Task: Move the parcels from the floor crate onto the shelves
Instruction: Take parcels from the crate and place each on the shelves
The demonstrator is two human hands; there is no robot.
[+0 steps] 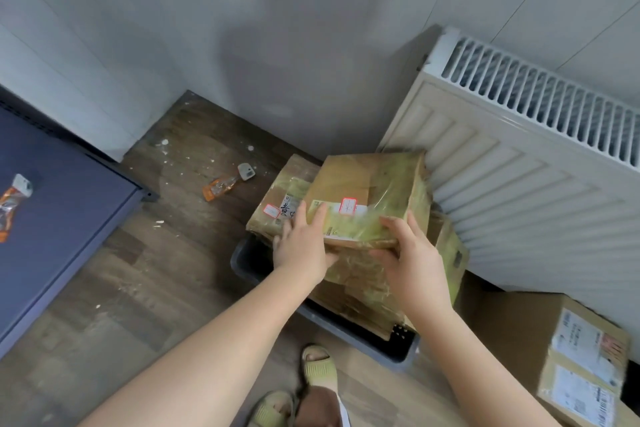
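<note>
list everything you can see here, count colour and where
top parcel: 1, brown with yellowish tape, topmost over the crate
other parcels: at least 3, brown, piled in the crate
crate: 1, dark grey, floor by the radiator
radiator: 1, white, right
cardboard box: 1, brown, white labels, floor at right
floor sachet: 1, orange, floor
shelf sachet: 1, orange, on the shelf
shelf: 1, blue-grey, left
slippers: 2, pale yellow-green, on the feet
left hand: holds the top parcel's left edge
right hand: grips its near right corner

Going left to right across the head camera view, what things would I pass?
Orange plastic packet on blue-grey metal shelf → second orange plastic packet on wooden floor → tape-wrapped cardboard parcel → white ribbed radiator → labelled cardboard box.
</note>
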